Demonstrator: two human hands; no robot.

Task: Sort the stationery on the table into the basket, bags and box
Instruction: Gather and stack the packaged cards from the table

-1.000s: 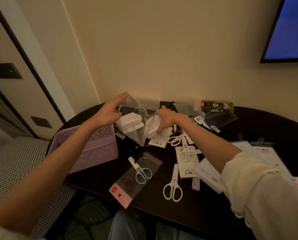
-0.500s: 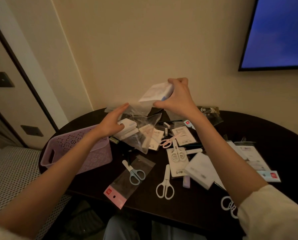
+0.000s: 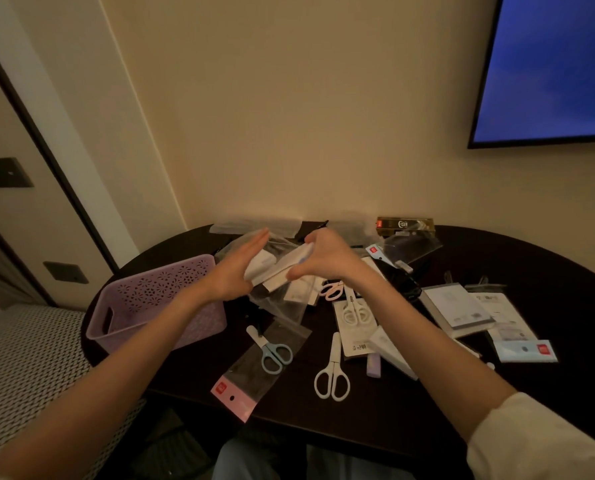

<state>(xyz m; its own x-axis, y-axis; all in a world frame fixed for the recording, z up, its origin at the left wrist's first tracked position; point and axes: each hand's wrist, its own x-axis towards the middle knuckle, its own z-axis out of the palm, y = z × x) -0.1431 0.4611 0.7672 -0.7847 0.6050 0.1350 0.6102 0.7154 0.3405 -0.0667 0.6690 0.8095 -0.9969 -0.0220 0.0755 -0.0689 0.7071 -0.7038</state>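
Our right hand (image 3: 327, 259) had its fingers curled over the top of a small flat white packet (image 3: 290, 263), thumb underneath, pinching it at the mouth of a crumpled clear plastic bag (image 3: 278, 299). Our left hand (image 3: 235, 271) lay against the bag's near side with its fingers straight and pressed together, bracing the bag and the white boxes (image 3: 263, 266) already inside it; we could not tell where the thumb sat. Both hands met above the far middle of the dark oval table (image 3: 496, 393). Just left of the bag stood the lilac perforated plastic basket (image 3: 157, 306), and we could not see into it. Nearer to us lay a pair of small blue-handled scissors (image 3: 271, 351) on a clear sleeve with a pink header (image 3: 251, 375), and beside it a pair of white-handled scissors (image 3: 332, 372) bare on the table. Behind those we saw white scissors on a backing card (image 3: 354, 315) and pink-handled scissors (image 3: 332, 289). Off to the right lay a heap of flat white packets and cards (image 3: 462, 306), and by the wall a gold and black box (image 3: 405, 225).
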